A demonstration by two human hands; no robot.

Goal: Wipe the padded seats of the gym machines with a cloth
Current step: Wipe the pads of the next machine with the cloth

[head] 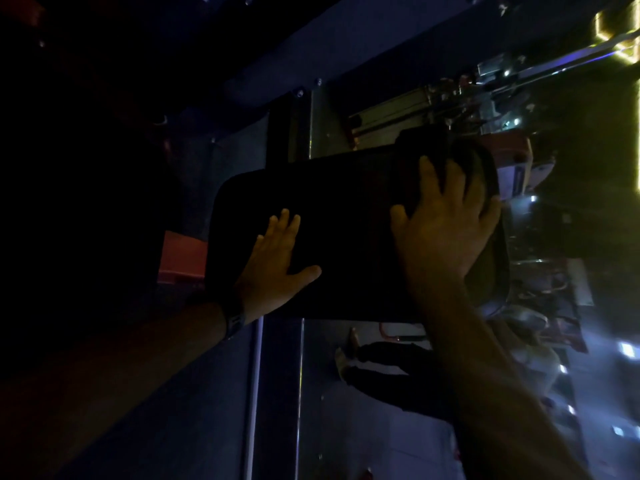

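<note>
Two hands on pad (346,237): left hand (277,268) flat, fingers straight, bracing; right hand (443,233) spread, pressing cloth (433,143) at far end. Mid-wipe, likely. Next: sweep cloth toward left hand.

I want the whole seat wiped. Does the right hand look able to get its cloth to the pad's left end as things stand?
Probably only partly: the left hand lies flat on that end of the pad. The bare middle leaves the right hand and cloth a free path up to it.
</note>
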